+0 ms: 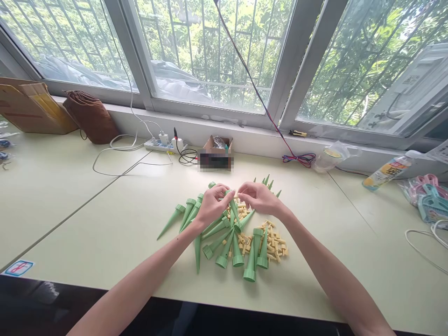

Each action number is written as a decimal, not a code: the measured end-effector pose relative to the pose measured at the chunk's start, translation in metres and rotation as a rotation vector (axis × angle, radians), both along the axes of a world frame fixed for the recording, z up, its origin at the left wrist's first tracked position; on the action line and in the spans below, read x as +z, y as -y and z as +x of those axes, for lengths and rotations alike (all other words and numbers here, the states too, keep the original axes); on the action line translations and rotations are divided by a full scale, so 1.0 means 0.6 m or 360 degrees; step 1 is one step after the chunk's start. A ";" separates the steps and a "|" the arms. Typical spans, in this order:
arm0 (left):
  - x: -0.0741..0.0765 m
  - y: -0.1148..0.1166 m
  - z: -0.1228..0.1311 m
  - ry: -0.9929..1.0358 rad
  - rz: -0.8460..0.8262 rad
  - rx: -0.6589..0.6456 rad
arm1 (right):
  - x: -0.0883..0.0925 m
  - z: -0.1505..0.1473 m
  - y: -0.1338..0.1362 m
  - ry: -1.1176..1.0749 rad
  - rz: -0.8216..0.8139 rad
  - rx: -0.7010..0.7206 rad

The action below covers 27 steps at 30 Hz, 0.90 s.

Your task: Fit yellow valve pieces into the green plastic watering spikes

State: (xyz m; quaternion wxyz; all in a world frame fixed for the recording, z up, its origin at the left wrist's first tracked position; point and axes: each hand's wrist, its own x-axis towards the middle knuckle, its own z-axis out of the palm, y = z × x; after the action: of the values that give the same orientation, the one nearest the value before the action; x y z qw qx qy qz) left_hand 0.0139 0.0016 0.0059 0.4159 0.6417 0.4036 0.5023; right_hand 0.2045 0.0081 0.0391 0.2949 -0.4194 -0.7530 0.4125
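Left hand (212, 205) grips one green spike (234, 208) near its capped end, cap up, tip angled down over the pile. Right hand (258, 198) sits just right of the cap, fingers curled in a pinch; can't tell if anything's in it. Loose green spikes (249, 273) and yellow pegs (277, 246) lie below both hands, on the table (105, 228).
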 end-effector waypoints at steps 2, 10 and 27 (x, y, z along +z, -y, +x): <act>-0.001 -0.001 -0.001 -0.0026 0.0016 0.0016 | 0.002 0.001 0.001 -0.0007 0.0018 0.0028; -0.002 -0.003 -0.001 -0.0064 0.0042 0.0040 | -0.002 -0.002 0.001 0.0064 0.0027 0.0022; 0.003 0.000 -0.001 -0.0140 0.0085 0.0070 | 0.000 -0.003 0.003 0.0049 -0.0029 0.0023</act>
State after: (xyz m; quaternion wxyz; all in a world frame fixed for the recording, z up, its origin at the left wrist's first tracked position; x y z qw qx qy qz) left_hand 0.0133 0.0019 0.0078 0.3694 0.6651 0.4219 0.4932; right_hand 0.2025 0.0060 0.0390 0.2764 -0.4228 -0.7568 0.4149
